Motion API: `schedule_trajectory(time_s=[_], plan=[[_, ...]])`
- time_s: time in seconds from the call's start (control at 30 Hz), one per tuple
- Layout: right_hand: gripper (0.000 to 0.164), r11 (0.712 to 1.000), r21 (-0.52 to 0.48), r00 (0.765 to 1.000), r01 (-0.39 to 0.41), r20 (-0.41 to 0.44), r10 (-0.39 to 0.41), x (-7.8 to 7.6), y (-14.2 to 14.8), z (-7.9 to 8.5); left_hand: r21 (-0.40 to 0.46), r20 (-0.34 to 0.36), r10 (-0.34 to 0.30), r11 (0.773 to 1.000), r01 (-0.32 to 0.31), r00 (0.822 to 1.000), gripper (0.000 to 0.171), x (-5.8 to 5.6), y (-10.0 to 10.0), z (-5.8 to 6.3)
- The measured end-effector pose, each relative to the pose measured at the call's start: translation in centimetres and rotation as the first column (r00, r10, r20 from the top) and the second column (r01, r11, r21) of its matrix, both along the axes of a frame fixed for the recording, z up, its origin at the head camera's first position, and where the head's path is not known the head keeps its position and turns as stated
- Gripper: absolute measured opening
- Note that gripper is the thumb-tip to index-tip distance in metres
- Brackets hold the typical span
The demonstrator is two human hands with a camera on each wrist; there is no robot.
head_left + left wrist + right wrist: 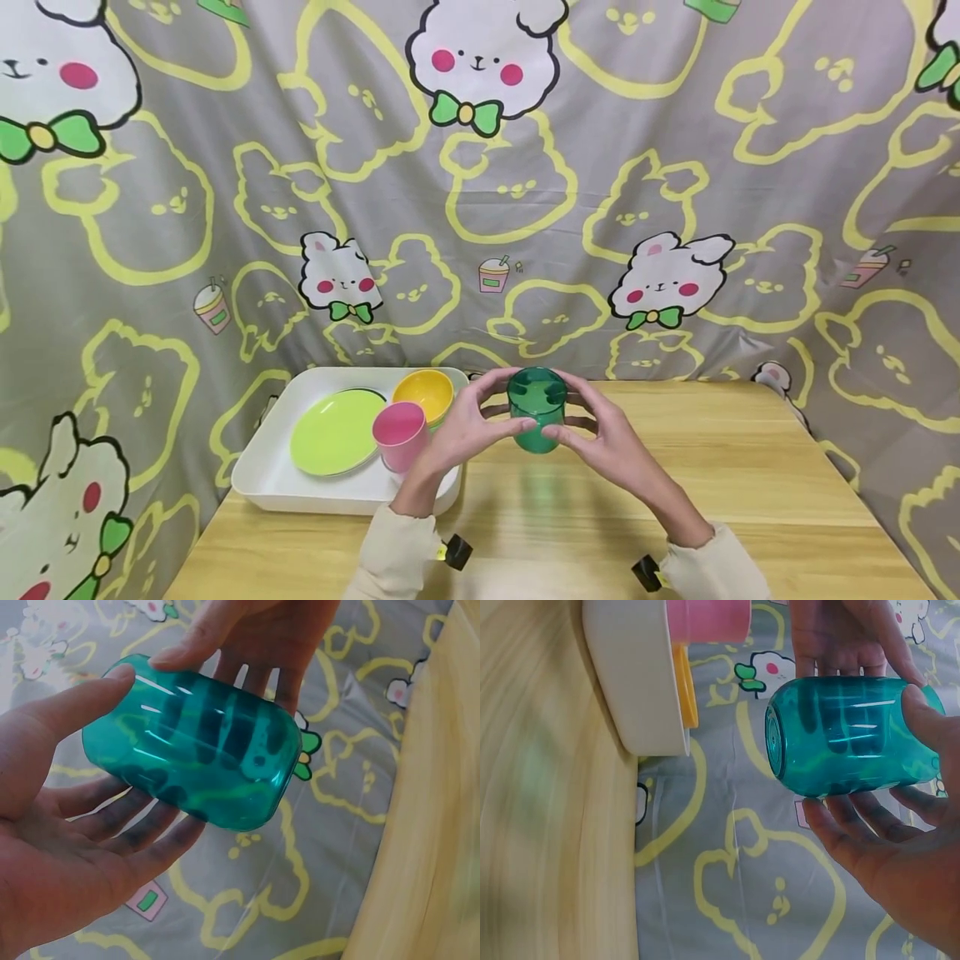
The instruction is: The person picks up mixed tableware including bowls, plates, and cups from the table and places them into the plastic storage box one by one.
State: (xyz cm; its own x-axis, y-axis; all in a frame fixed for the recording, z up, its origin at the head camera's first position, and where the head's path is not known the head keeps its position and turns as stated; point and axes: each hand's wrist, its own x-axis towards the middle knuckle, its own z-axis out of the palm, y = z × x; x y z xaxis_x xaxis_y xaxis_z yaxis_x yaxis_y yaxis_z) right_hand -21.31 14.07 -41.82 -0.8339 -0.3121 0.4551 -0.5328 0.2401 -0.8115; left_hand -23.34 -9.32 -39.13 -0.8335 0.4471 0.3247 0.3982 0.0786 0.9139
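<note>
A clear teal-green cup (537, 417) is held upright above the wooden table, its mouth facing up. My left hand (470, 423) grips its left side, thumb on the near face and fingers curled behind. On the other side my right hand (606, 427) holds it the same way, and the two thumb tips come close together at the front. Through the see-through wall of the cup (195, 742) the fingers behind show dark in the left wrist view. In the right wrist view the round base of the cup (776, 740) is visible, apart from the table.
A white tray (258, 475) stands at the left of the table (720, 483). It holds a lime-green plate (337, 433), a pink cup (401, 435) and a yellow bowl (423, 395) stacked on something green. My left forearm passes over the tray's right corner. A patterned grey curtain (525, 208) hangs behind.
</note>
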Motion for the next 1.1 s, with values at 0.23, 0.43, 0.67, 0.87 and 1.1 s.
schedule_trajectory(time_s=[0.23,0.43,0.67,0.87,1.1], plan=[[0.069,0.999,0.010,0.999,-0.040,-0.009,0.040,0.1,-0.7,-0.1,-0.074,0.010,0.048,0.996,-0.047,0.999,0.064,0.6,-1.2,0.1],[0.070,0.999,0.042,0.998,-0.031,-0.046,0.033,0.1,-0.5,-0.3,-0.088,-0.011,0.107,0.990,-0.108,0.994,0.066,0.9,-3.2,0.9],[0.066,0.996,0.090,0.995,0.015,-0.095,-0.007,-0.2,0.5,-0.8,-0.120,-0.056,0.201,0.971,-0.206,0.978,0.068,1.1,-6.1,2.2],[0.066,0.988,0.155,0.994,0.026,-0.109,-0.009,-0.4,1.2,-1.7,-0.117,-0.016,0.264,0.957,-0.264,0.964,0.067,1.1,-8.6,2.8],[0.068,0.972,0.224,0.988,0.074,-0.151,-0.041,-0.4,2.2,-2.5,-0.108,-0.082,0.304,0.944,-0.312,0.949,0.065,1.3,-11.5,3.1]])
